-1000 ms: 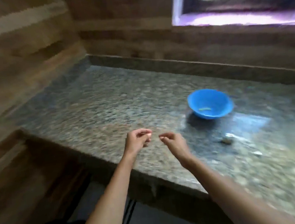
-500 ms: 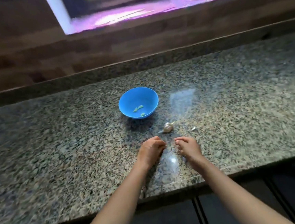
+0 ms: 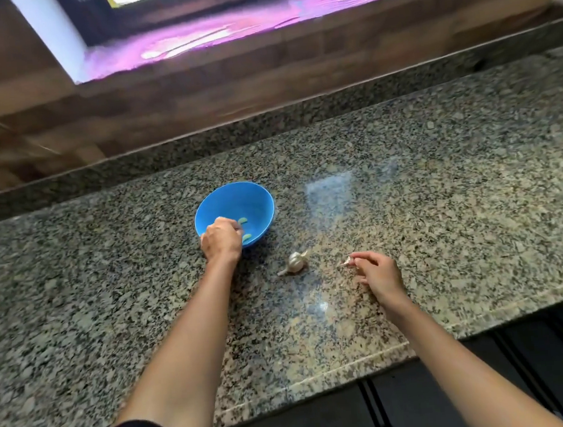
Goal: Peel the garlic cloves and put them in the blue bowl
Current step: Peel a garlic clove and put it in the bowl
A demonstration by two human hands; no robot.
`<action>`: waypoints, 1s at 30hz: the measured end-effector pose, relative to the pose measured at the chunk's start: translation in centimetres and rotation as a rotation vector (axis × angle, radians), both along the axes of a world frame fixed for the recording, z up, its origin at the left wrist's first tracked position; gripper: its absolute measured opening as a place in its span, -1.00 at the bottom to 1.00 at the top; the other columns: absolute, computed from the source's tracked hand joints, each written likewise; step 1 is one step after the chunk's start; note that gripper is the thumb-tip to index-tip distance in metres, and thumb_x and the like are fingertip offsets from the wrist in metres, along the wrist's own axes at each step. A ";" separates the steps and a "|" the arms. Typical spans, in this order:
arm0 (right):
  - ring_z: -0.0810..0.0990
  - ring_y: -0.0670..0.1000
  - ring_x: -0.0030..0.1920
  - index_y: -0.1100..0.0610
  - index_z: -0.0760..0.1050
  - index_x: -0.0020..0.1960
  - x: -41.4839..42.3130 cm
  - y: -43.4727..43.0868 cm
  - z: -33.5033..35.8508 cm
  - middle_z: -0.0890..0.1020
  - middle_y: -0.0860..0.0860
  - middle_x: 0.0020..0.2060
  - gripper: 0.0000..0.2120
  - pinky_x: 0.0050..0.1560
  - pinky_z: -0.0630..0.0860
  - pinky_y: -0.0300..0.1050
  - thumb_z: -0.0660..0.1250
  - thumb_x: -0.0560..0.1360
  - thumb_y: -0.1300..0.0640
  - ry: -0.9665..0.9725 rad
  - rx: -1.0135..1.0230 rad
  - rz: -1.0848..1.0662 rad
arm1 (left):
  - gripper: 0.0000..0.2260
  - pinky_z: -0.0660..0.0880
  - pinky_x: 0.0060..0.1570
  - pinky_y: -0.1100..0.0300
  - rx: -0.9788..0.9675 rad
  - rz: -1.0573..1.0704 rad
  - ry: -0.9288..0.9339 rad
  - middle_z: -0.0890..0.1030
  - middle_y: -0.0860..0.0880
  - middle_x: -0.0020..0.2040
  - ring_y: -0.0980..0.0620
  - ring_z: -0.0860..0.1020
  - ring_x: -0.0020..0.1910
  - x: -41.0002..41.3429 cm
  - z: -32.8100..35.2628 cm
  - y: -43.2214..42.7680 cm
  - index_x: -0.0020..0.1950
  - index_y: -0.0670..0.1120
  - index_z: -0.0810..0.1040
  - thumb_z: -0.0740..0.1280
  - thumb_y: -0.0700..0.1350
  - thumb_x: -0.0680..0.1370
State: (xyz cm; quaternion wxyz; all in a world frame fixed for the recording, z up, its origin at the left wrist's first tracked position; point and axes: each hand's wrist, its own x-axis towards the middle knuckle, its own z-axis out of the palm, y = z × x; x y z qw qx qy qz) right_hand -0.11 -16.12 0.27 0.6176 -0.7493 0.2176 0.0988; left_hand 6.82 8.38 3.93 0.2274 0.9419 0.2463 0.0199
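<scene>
Granite counter [image 3: 444, 219], window sill [image 3: 257, 28]

Both arms reach forward, left hand [image 3: 221, 240] curled knuckles-up, right hand [image 3: 377, 273] pinching a garlic piece [image 3: 346, 261].

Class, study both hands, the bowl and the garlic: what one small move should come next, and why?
Probably the left hand should draw back from the blue bowl to the garlic bulb for another clove. Its curled fingers hang over the bowl, where two peeled cloves lie; whether it holds one is hidden. The right hand pinches only a scrap of skin.
</scene>
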 end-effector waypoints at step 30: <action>0.56 -0.01 -0.18 0.13 0.53 0.08 0.2 -3.6 -1.9 0.61 0.01 -0.11 -0.84 -0.09 0.56 -0.04 0.25 0.52 0.19 -0.052 -0.126 0.428 | -0.96 0.60 -0.25 0.13 -0.353 -0.149 0.012 0.66 -0.05 -0.31 0.08 0.61 -0.37 -9.5 -4.8 -12.1 -0.18 -0.11 0.66 0.45 -0.15 0.44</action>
